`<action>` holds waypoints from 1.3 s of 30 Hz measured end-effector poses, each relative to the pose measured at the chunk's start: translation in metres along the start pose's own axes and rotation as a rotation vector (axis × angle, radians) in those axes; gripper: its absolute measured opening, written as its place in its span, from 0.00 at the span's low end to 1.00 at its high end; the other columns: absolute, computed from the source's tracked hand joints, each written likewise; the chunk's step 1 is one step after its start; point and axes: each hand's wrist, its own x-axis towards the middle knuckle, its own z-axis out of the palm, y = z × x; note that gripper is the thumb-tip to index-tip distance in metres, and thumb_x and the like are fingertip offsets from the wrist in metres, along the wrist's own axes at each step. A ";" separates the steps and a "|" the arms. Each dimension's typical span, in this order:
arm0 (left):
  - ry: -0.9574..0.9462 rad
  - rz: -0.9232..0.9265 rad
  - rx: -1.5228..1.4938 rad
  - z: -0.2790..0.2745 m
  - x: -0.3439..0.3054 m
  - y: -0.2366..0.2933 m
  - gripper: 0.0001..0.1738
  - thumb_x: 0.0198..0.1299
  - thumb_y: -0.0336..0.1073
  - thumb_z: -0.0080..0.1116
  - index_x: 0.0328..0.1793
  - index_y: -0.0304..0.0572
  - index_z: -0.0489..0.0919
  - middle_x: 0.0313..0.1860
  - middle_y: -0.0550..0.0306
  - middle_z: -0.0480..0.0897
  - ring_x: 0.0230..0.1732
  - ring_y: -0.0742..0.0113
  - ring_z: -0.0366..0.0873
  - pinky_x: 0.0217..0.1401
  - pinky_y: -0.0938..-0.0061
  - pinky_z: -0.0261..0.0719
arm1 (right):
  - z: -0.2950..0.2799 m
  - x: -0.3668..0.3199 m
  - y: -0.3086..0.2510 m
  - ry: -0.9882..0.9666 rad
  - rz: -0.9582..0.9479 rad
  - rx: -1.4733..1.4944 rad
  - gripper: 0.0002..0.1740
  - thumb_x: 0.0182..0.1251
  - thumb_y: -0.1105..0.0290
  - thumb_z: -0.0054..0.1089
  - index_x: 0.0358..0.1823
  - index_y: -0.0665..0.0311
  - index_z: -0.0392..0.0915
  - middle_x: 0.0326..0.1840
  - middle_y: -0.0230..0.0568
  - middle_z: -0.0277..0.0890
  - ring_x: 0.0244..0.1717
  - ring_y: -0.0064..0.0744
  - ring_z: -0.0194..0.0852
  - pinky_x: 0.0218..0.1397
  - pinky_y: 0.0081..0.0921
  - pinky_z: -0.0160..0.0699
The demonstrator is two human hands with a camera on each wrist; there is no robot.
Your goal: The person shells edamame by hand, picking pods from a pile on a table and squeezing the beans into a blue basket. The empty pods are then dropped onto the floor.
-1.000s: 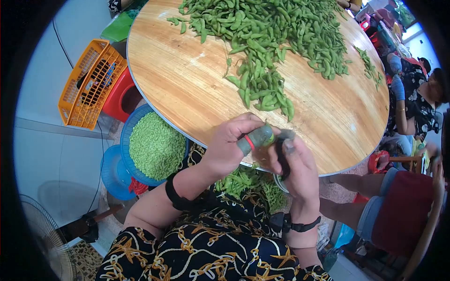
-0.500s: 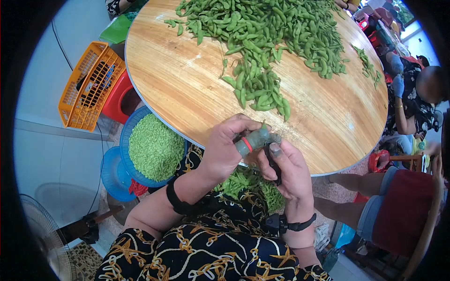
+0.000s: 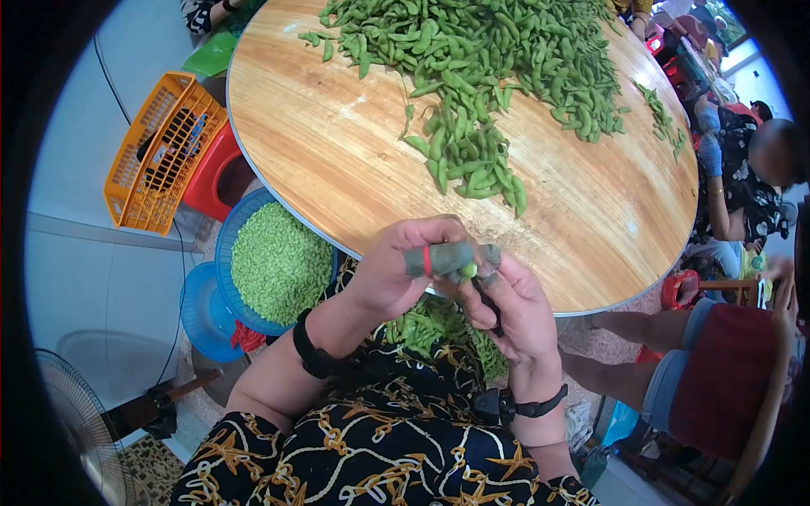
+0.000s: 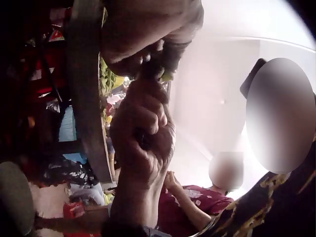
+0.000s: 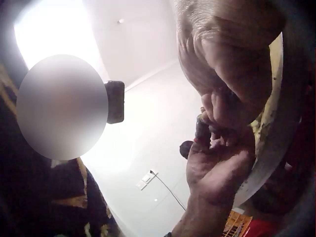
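In the head view my left hand (image 3: 392, 266) pinches a green soybean pod (image 3: 469, 271) near the table's front edge. A grey-green cover with a red band (image 3: 428, 261) wraps its thumb. My right hand (image 3: 523, 308) meets it at the pod, its fingers curled round a small dark tool (image 3: 489, 308). The kind of tool I cannot tell, since the fingers hide most of it. A grey cover sits on a right fingertip too. In the right wrist view the covered thumb (image 5: 201, 129) of the left hand lies close under the right hand's fingers.
A large heap of soybean pods (image 3: 481, 51) covers the far side of the round wooden table (image 3: 321, 152). Shelled beans (image 3: 283, 261) fill a blue basket at the left, near an orange crate (image 3: 152, 152). More pods (image 3: 430, 325) lie below the table edge. People are at the right.
Half a second ago a pod tip stuck up over the left thumb; now the thumb lies flatter and bright green shows beneath it. The right hand has shifted slightly left over the second.
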 end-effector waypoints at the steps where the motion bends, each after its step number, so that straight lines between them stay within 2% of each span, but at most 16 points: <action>1: 0.038 0.008 0.054 0.004 0.000 0.002 0.06 0.57 0.29 0.57 0.39 0.34 0.75 0.33 0.60 0.79 0.34 0.76 0.76 0.36 0.81 0.74 | -0.001 0.001 0.002 0.002 0.001 0.000 0.09 0.71 0.69 0.44 0.40 0.67 0.71 0.21 0.26 0.65 0.18 0.11 0.53 0.19 0.10 0.50; 2: 0.037 0.006 0.051 0.009 0.000 0.004 0.06 0.57 0.29 0.57 0.39 0.34 0.75 0.33 0.60 0.79 0.34 0.76 0.76 0.36 0.81 0.74 | -0.004 0.002 0.005 0.092 -0.091 -0.237 0.08 0.71 0.70 0.45 0.39 0.67 0.71 0.21 0.26 0.66 0.19 0.10 0.55 0.20 0.10 0.52; 4: 0.252 0.118 0.954 0.017 0.001 0.007 0.08 0.57 0.30 0.58 0.39 0.33 0.75 0.31 0.60 0.78 0.33 0.77 0.75 0.34 0.81 0.73 | -0.004 0.004 0.006 0.182 -0.182 -0.478 0.08 0.70 0.71 0.46 0.37 0.67 0.72 0.21 0.26 0.68 0.20 0.10 0.57 0.21 0.10 0.55; 5: 0.275 0.075 0.820 0.016 0.000 0.003 0.09 0.57 0.24 0.54 0.44 0.36 0.74 0.26 0.68 0.73 0.29 0.84 0.69 0.29 0.86 0.67 | -0.001 0.007 0.005 0.224 -0.221 -0.549 0.07 0.69 0.72 0.46 0.36 0.67 0.73 0.21 0.26 0.69 0.21 0.10 0.60 0.22 0.11 0.58; 10: 0.293 0.018 0.854 0.018 -0.002 0.005 0.13 0.56 0.19 0.47 0.46 0.37 0.74 0.27 0.66 0.74 0.30 0.83 0.69 0.33 0.86 0.69 | -0.018 0.013 -0.005 0.211 -0.168 -0.621 0.07 0.67 0.72 0.49 0.36 0.69 0.74 0.19 0.28 0.69 0.23 0.14 0.64 0.26 0.15 0.65; 12: 0.304 0.014 0.975 0.012 -0.003 -0.001 0.15 0.55 0.18 0.44 0.47 0.37 0.74 0.28 0.65 0.75 0.31 0.82 0.70 0.35 0.86 0.69 | -0.025 0.022 -0.015 0.442 -0.479 -1.079 0.09 0.63 0.71 0.53 0.37 0.71 0.73 0.18 0.40 0.72 0.22 0.28 0.72 0.27 0.26 0.71; 13: 0.226 0.018 0.976 0.008 -0.004 -0.005 0.17 0.54 0.17 0.43 0.48 0.37 0.74 0.29 0.64 0.75 0.32 0.81 0.70 0.36 0.85 0.70 | -0.031 0.029 -0.021 0.444 -0.479 -1.080 0.09 0.63 0.71 0.53 0.37 0.71 0.73 0.18 0.40 0.72 0.22 0.28 0.72 0.27 0.26 0.71; 15: 0.038 0.014 1.068 0.011 -0.005 -0.005 0.18 0.53 0.18 0.47 0.51 0.37 0.74 0.32 0.61 0.77 0.33 0.76 0.72 0.39 0.82 0.72 | -0.039 0.042 -0.033 0.712 -0.576 -1.586 0.11 0.58 0.70 0.57 0.37 0.72 0.73 0.21 0.55 0.73 0.26 0.49 0.76 0.31 0.38 0.72; 18: 0.024 0.202 1.089 0.019 -0.006 -0.009 0.19 0.53 0.22 0.53 0.53 0.39 0.74 0.33 0.57 0.78 0.31 0.72 0.74 0.39 0.80 0.73 | -0.036 0.038 -0.030 0.658 -0.447 -1.651 0.12 0.56 0.69 0.59 0.36 0.71 0.73 0.26 0.62 0.74 0.32 0.60 0.73 0.35 0.43 0.72; 19: 0.034 0.189 1.138 0.020 -0.006 -0.004 0.20 0.52 0.25 0.58 0.54 0.40 0.74 0.34 0.54 0.77 0.31 0.66 0.75 0.39 0.75 0.75 | -0.036 0.035 -0.028 0.655 -0.445 -1.652 0.12 0.56 0.69 0.59 0.36 0.71 0.73 0.26 0.62 0.74 0.32 0.60 0.73 0.35 0.43 0.72; 22: 0.092 0.243 1.274 0.025 -0.002 0.002 0.22 0.50 0.25 0.59 0.54 0.40 0.74 0.34 0.53 0.76 0.32 0.61 0.76 0.38 0.71 0.76 | -0.035 0.026 -0.024 0.587 -0.464 -1.224 0.09 0.55 0.73 0.61 0.35 0.70 0.73 0.23 0.45 0.76 0.25 0.32 0.76 0.31 0.28 0.73; 23: 0.090 0.239 1.273 0.023 -0.001 -0.002 0.22 0.50 0.25 0.59 0.54 0.40 0.74 0.34 0.53 0.76 0.32 0.61 0.76 0.38 0.71 0.76 | -0.036 0.024 -0.022 0.589 -0.462 -1.222 0.09 0.55 0.73 0.61 0.35 0.70 0.73 0.23 0.45 0.76 0.25 0.32 0.76 0.31 0.28 0.73; 25: 0.098 0.457 1.451 0.020 0.005 -0.010 0.23 0.48 0.25 0.61 0.54 0.40 0.74 0.34 0.51 0.74 0.34 0.56 0.76 0.36 0.68 0.75 | -0.035 0.020 -0.021 0.494 -0.442 -0.863 0.06 0.56 0.76 0.60 0.34 0.69 0.74 0.26 0.31 0.75 0.28 0.16 0.69 0.32 0.18 0.69; 32: 0.068 0.715 1.612 0.010 0.018 -0.007 0.19 0.48 0.25 0.61 0.49 0.41 0.78 0.34 0.49 0.75 0.35 0.56 0.76 0.35 0.69 0.75 | -0.014 0.010 -0.012 0.305 -0.409 -0.611 0.06 0.61 0.76 0.55 0.39 0.68 0.73 0.31 0.27 0.72 0.29 0.13 0.65 0.33 0.14 0.66; 35: 0.246 0.384 1.174 0.019 0.016 0.002 0.09 0.52 0.29 0.61 0.41 0.38 0.80 0.31 0.55 0.79 0.33 0.66 0.76 0.38 0.73 0.73 | -0.016 0.005 -0.014 0.316 -0.362 -0.528 0.10 0.70 0.69 0.47 0.46 0.67 0.70 0.28 0.26 0.66 0.25 0.13 0.58 0.29 0.12 0.59; 39: 0.221 0.286 0.735 0.010 0.018 -0.002 0.09 0.57 0.34 0.59 0.40 0.36 0.80 0.36 0.59 0.81 0.34 0.74 0.75 0.40 0.76 0.72 | -0.003 0.000 -0.014 0.193 -0.236 -0.484 0.16 0.73 0.62 0.39 0.48 0.67 0.69 0.24 0.26 0.64 0.23 0.14 0.55 0.28 0.14 0.57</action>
